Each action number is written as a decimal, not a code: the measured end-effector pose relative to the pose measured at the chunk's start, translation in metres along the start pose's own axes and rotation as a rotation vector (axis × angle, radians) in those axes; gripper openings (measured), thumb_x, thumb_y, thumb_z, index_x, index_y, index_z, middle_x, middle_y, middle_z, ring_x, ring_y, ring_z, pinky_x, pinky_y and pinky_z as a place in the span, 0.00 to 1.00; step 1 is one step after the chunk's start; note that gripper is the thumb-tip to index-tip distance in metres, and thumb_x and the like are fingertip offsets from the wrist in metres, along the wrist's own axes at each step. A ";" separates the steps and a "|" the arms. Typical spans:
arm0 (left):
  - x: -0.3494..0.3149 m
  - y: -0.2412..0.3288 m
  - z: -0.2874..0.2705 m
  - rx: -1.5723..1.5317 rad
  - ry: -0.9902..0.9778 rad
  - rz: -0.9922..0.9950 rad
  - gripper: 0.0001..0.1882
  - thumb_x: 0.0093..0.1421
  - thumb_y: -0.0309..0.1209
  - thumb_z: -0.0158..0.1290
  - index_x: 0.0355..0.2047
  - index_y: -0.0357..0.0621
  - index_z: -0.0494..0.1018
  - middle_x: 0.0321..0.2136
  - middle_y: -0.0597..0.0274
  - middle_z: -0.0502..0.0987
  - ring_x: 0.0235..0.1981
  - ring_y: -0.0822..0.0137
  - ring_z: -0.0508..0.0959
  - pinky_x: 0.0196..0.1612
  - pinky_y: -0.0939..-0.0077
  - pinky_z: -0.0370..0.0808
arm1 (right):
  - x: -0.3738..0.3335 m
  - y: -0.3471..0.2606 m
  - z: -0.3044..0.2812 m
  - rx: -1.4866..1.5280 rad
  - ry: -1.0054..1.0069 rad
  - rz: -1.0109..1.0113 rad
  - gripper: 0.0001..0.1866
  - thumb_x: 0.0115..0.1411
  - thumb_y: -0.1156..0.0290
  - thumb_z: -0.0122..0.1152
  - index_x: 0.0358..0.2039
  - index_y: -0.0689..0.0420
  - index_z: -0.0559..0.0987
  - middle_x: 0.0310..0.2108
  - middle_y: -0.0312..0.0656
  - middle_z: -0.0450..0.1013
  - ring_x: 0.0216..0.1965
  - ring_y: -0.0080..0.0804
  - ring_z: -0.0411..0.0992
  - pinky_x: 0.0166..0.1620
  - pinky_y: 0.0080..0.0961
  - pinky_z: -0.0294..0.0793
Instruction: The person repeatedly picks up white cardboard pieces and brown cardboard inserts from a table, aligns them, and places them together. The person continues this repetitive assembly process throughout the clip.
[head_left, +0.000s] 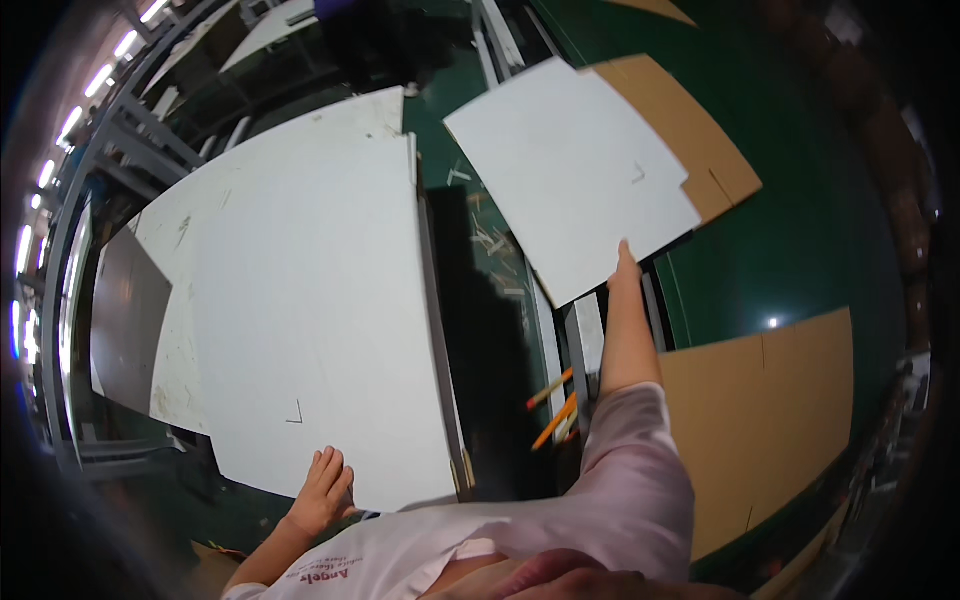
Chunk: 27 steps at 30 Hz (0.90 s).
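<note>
My right hand reaches forward and grips the near edge of a white sheet of board, which is lifted and tilted over the gap to the right of the table. A brown cardboard sheet lies behind it, showing along its right side. My left hand rests flat with fingers together on the near edge of a large white sheet lying on the work table. It holds nothing.
A grey panel lies at the table's left. Orange rods stick out in the dark gap between table and metal frame. More brown cardboard lies on the green floor at right. Racks stand at far left.
</note>
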<state>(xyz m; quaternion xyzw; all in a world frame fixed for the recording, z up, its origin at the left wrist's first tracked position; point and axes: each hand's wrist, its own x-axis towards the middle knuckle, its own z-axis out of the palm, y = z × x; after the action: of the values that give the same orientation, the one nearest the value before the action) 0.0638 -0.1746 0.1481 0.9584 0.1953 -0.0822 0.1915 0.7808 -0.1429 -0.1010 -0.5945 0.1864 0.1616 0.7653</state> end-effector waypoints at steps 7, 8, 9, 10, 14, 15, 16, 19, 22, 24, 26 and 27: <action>-0.021 0.010 0.008 -0.013 0.101 0.023 0.48 0.41 0.43 0.67 0.58 0.32 0.57 0.59 0.32 0.57 0.62 0.33 0.57 0.63 0.37 0.54 | -0.136 -0.097 0.091 0.312 -0.530 0.167 0.22 0.52 0.74 0.62 0.48 0.64 0.73 0.46 0.44 0.72 0.47 0.41 0.71 0.52 0.39 0.72; -0.020 0.008 0.011 -0.003 0.110 0.032 0.48 0.42 0.44 0.66 0.58 0.32 0.57 0.59 0.32 0.58 0.62 0.32 0.57 0.63 0.38 0.54 | -0.161 -0.115 0.092 0.311 -0.595 0.131 0.21 0.52 0.74 0.62 0.47 0.65 0.73 0.45 0.44 0.72 0.46 0.40 0.71 0.52 0.38 0.72; -0.021 0.005 0.013 0.018 0.129 0.046 0.47 0.43 0.45 0.65 0.58 0.31 0.57 0.59 0.31 0.58 0.62 0.33 0.57 0.63 0.38 0.53 | -0.189 -0.133 0.089 0.309 -0.656 0.097 0.21 0.51 0.73 0.63 0.46 0.66 0.74 0.45 0.44 0.72 0.45 0.40 0.71 0.51 0.37 0.72; -0.022 0.003 0.020 0.034 0.150 0.061 0.47 0.44 0.46 0.64 0.57 0.31 0.58 0.59 0.31 0.58 0.62 0.33 0.57 0.63 0.38 0.53 | -0.226 -0.148 0.084 0.325 -0.722 0.095 0.19 0.52 0.73 0.62 0.45 0.65 0.74 0.43 0.43 0.72 0.45 0.38 0.71 0.50 0.36 0.72; -0.023 -0.005 0.034 0.058 0.163 0.103 0.46 0.45 0.46 0.62 0.57 0.29 0.58 0.60 0.32 0.57 0.63 0.34 0.55 0.64 0.38 0.50 | -0.361 -0.155 0.039 0.294 -0.666 0.108 0.17 0.53 0.75 0.60 0.45 0.63 0.74 0.43 0.42 0.72 0.44 0.37 0.72 0.47 0.35 0.74; -0.021 -0.006 0.037 0.062 0.165 0.117 0.45 0.45 0.46 0.62 0.57 0.28 0.58 0.60 0.32 0.57 0.63 0.34 0.55 0.65 0.39 0.49 | -0.392 -0.143 0.023 0.285 -0.639 0.101 0.17 0.54 0.75 0.59 0.45 0.61 0.73 0.42 0.41 0.72 0.43 0.36 0.73 0.45 0.34 0.76; -0.022 -0.006 0.037 0.057 0.193 0.120 0.44 0.46 0.45 0.62 0.56 0.28 0.59 0.60 0.33 0.57 0.63 0.35 0.55 0.65 0.39 0.49 | -0.424 -0.128 0.006 0.180 -0.652 0.069 0.17 0.54 0.76 0.59 0.46 0.62 0.73 0.42 0.41 0.72 0.43 0.35 0.73 0.46 0.34 0.76; -0.021 -0.005 0.040 0.089 0.242 0.134 0.42 0.46 0.44 0.61 0.55 0.27 0.60 0.58 0.36 0.60 0.62 0.38 0.57 0.64 0.41 0.51 | -0.522 -0.064 -0.049 -0.021 -0.824 -0.168 0.16 0.54 0.77 0.59 0.44 0.64 0.73 0.40 0.41 0.72 0.42 0.33 0.73 0.45 0.33 0.75; -0.021 0.000 0.052 -0.033 0.237 0.078 0.28 0.50 0.36 0.59 0.48 0.33 0.67 0.49 0.44 0.68 0.52 0.45 0.67 0.57 0.52 0.63 | -0.626 -0.028 -0.096 -0.090 -1.057 0.215 0.11 0.57 0.71 0.60 0.37 0.65 0.75 0.32 0.42 0.74 0.33 0.29 0.73 0.35 0.26 0.74; -0.028 -0.013 0.103 -0.347 0.130 -0.134 0.17 0.53 0.32 0.56 0.43 0.39 0.73 0.38 0.47 0.75 0.42 0.52 0.75 0.47 0.58 0.72 | -0.668 0.015 -0.119 -0.102 -1.154 0.507 0.11 0.59 0.70 0.58 0.37 0.66 0.74 0.33 0.45 0.75 0.33 0.33 0.74 0.36 0.28 0.75; -0.045 -0.041 0.165 -0.509 0.070 -0.222 0.16 0.57 0.32 0.52 0.46 0.43 0.73 0.39 0.46 0.74 0.42 0.52 0.74 0.46 0.58 0.71 | -0.700 0.053 -0.129 -0.200 -1.183 0.662 0.13 0.61 0.69 0.56 0.38 0.67 0.74 0.35 0.49 0.75 0.34 0.37 0.75 0.39 0.30 0.76; -0.062 -0.058 0.200 -0.412 0.124 -0.152 0.18 0.58 0.33 0.51 0.49 0.43 0.71 0.43 0.45 0.71 0.46 0.50 0.72 0.49 0.56 0.68 | -0.717 0.063 -0.128 -0.273 -1.207 0.716 0.13 0.62 0.68 0.55 0.38 0.67 0.74 0.35 0.52 0.75 0.34 0.39 0.75 0.40 0.31 0.76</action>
<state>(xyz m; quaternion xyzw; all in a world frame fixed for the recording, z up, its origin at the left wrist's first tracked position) -0.0328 -0.2258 -0.0395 0.8848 0.2908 0.0046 0.3640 0.1098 -0.2704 0.1586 -0.3941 -0.1080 0.7256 0.5537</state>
